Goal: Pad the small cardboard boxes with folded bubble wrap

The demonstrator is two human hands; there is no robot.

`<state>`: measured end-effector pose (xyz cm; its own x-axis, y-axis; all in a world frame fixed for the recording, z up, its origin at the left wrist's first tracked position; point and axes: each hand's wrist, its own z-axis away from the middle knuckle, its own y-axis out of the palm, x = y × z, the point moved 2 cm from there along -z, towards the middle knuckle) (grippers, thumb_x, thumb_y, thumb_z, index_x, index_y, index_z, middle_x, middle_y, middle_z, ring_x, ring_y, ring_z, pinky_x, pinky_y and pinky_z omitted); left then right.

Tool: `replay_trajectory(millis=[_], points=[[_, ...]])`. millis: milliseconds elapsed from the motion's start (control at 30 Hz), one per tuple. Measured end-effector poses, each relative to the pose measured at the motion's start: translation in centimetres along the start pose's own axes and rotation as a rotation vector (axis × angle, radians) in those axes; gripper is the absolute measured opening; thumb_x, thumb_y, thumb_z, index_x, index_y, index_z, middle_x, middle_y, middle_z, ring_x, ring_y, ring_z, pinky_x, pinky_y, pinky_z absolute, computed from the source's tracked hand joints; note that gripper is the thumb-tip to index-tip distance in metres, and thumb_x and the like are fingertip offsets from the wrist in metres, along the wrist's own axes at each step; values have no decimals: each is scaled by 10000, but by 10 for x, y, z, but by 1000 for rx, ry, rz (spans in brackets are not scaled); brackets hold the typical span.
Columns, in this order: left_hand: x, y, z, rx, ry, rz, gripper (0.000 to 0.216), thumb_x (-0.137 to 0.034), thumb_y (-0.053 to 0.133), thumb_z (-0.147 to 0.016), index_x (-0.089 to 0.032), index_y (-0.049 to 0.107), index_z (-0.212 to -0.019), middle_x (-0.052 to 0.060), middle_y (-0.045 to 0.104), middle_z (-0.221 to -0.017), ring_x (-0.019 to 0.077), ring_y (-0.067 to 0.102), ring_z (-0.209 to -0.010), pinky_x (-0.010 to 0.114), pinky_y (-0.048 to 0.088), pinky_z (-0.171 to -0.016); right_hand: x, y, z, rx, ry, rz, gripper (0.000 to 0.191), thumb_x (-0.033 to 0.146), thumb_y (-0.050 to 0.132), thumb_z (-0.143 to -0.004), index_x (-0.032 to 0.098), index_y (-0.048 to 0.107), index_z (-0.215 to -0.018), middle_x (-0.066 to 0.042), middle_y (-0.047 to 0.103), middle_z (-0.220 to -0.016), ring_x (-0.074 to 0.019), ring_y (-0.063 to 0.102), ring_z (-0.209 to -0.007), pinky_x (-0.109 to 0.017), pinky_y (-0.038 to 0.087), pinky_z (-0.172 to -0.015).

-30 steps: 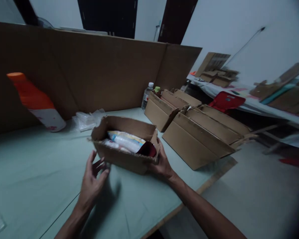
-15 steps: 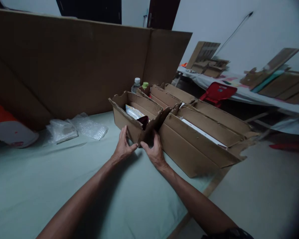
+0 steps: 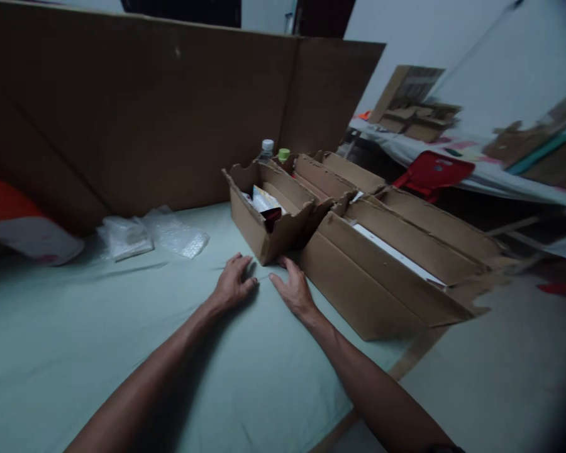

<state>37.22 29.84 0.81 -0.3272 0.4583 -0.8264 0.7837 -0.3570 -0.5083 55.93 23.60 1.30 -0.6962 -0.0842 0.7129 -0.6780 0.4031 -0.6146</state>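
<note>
A small open cardboard box (image 3: 255, 229) stands on the pale green table (image 3: 122, 352), pushed against a row of larger open cardboard boxes (image 3: 372, 277). Inside it lie a white packet (image 3: 264, 200) and a dark red item (image 3: 271, 215). My left hand (image 3: 231, 286) rests on the table just in front of the small box, fingers loosely spread, holding nothing. Beside it, my right hand (image 3: 292, 289) lies flat on the table, its fingertips close to the box's near corner, also holding nothing.
A tall cardboard wall (image 3: 146, 119) runs along the table's back. Bubble-wrap bags (image 3: 151, 236) lie at the left, with an orange-and-white bottle (image 3: 19, 229) beyond. A water bottle (image 3: 265, 150) stands behind the boxes. A red chair (image 3: 431, 176) and another cluttered table (image 3: 453, 157) are at the right.
The small box has been slid away from me and set against the row of larger boxes. Both hands have let go of it and dropped to the table.
</note>
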Motion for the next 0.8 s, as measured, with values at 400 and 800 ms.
replay_trajectory(millis=[400, 800], points=[[-40, -85, 261, 35, -124, -515, 461, -261, 557, -903, -213, 581, -1361, 107, 494, -1547, 267, 367, -1489, 511, 314, -1216, 26, 32, 23, 272, -506, 458, 442, 392, 378, -1010, 157, 631, -1285, -159, 605, -1395, -323, 540, -1295, -476, 477, -994], [-9, -345, 424, -784, -769, -744, 378, -436, 515, -757, -192, 740, -939, 100, 777, -972, 277, 715, -905, 392, 578, -842, 128, 92, 145, 314, -976, 335, 519, 355, 438, -997, 226, 446, -1499, -111, 526, -1511, -303, 532, -1345, -465, 492, -1014]])
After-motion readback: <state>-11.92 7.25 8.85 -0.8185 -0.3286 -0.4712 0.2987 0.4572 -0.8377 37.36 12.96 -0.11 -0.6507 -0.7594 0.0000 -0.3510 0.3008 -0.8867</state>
